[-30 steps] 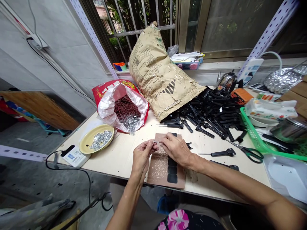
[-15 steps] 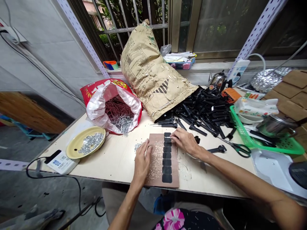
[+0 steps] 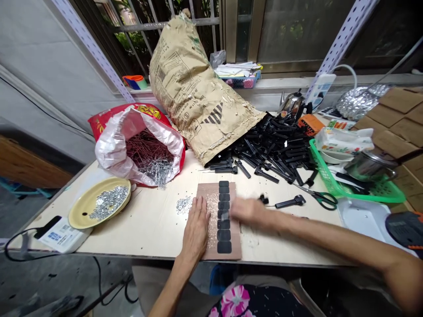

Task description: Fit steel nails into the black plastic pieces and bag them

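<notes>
A brown board point(image 3: 235, 251) lies near the table's front edge, with a column of black rounded pads point(image 3: 224, 236) along it and pale specks scattered to their left. My left hand point(image 3: 195, 229) rests flat on the board's left side, fingers stretched out and empty. Over the right edge of the pads is my right hand point(image 3: 247, 211), smeared by motion; a faint blur shows by its fingertips, and whether it holds something cannot be made out. Left of the board sits a small heap of tiny silvery pieces point(image 3: 183, 205).
At left stand a yellow plate point(image 3: 74, 211) of metal pieces and a red bag point(image 3: 112, 115) of screws and nails. Black plastic parts point(image 3: 274, 145) spill from a large paper sack point(image 3: 198, 92). Scissors point(image 3: 325, 200) and a green basket point(image 3: 390, 196) lie at right.
My right hand has moved down along the pads from near the top and is now blurred. My left hand lies flatter on the board. The view has shifted slightly to the right.
</notes>
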Action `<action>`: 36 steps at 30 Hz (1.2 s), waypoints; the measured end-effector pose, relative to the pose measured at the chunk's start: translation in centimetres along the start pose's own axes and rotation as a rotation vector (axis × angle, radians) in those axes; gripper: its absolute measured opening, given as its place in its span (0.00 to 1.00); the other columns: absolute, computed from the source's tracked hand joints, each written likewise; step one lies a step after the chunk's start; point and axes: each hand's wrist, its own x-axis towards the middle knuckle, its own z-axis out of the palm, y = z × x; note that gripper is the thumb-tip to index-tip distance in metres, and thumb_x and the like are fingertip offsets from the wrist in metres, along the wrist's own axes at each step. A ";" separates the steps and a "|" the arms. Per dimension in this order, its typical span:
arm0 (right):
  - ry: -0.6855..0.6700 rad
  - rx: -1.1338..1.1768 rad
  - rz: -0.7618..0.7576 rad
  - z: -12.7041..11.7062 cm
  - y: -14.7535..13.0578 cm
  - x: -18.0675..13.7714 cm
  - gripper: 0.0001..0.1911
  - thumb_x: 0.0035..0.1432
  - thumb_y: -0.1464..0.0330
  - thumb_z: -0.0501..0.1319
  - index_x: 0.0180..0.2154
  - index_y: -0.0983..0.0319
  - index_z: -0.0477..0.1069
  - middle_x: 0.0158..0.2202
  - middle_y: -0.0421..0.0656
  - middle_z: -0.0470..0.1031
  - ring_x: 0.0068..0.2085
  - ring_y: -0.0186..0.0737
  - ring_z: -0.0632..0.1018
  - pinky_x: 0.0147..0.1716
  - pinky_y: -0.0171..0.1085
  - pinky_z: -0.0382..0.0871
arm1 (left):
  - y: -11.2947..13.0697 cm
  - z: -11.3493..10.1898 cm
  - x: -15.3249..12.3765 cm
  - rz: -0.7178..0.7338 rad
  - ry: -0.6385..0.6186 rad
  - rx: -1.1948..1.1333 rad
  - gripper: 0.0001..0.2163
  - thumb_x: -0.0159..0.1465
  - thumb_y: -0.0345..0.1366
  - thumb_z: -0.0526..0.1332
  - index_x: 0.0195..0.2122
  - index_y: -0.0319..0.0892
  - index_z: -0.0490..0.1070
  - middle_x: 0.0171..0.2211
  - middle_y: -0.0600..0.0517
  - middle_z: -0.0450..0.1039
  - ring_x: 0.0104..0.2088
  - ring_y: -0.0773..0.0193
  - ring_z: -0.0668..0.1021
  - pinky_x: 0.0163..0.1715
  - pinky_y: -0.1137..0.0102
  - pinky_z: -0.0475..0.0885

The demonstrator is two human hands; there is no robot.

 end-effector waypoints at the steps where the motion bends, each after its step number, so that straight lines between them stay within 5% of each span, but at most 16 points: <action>1: 0.044 -0.026 0.120 -0.4 0.6 0.5 0.15 0.67 0.74 0.43 0.35 0.64 0.67 0.29 0.42 0.67 0.30 0.33 0.67 0.23 0.31 0.63 | 0.0 0.0 0.0 -0.002 0.000 -0.002 0.24 0.69 0.38 0.44 0.65 0.41 0.44 0.65 0.42 0.49 0.65 0.54 0.49 0.60 0.51 0.56; 7: -0.054 0.026 0.096 0.1 0.1 0.3 0.15 0.67 0.70 0.47 0.32 0.62 0.69 0.28 0.40 0.68 0.30 0.32 0.68 0.24 0.30 0.64 | 0.0 0.1 0.0 0.005 0.006 0.004 0.23 0.68 0.35 0.45 0.65 0.39 0.48 0.65 0.41 0.50 0.65 0.55 0.48 0.60 0.52 0.56; 17: 0.016 0.113 0.356 -0.2 1.5 -0.4 0.13 0.65 0.64 0.51 0.38 0.64 0.71 0.34 0.45 0.71 0.38 0.37 0.70 0.34 0.35 0.66 | 0.3 -0.2 0.3 0.007 -0.010 -0.004 0.22 0.69 0.36 0.44 0.64 0.38 0.50 0.65 0.40 0.50 0.65 0.54 0.47 0.61 0.52 0.55; 27: -0.196 0.129 0.529 -6.1 1.8 -7.2 0.11 0.63 0.61 0.55 0.35 0.58 0.74 0.33 0.42 0.74 0.35 0.37 0.73 0.32 0.34 0.63 | -0.3 0.0 0.0 -0.020 -0.029 -0.007 0.24 0.68 0.37 0.44 0.65 0.39 0.46 0.65 0.42 0.48 0.65 0.56 0.49 0.61 0.53 0.55; 32: 0.027 0.003 0.495 -5.1 4.5 -1.2 0.13 0.65 0.63 0.52 0.37 0.61 0.73 0.35 0.43 0.73 0.37 0.37 0.72 0.36 0.35 0.63 | 0.0 0.4 -0.1 -0.020 -0.001 0.001 0.24 0.68 0.36 0.44 0.65 0.40 0.46 0.65 0.43 0.49 0.65 0.55 0.50 0.60 0.52 0.56; 36: -0.023 -0.189 0.357 -1.1 7.2 6.8 0.13 0.65 0.64 0.51 0.36 0.61 0.72 0.35 0.45 0.72 0.38 0.38 0.70 0.35 0.35 0.61 | 0.1 -0.5 0.0 -0.035 0.027 -0.041 0.22 0.68 0.38 0.45 0.63 0.41 0.52 0.64 0.43 0.52 0.64 0.52 0.53 0.59 0.52 0.59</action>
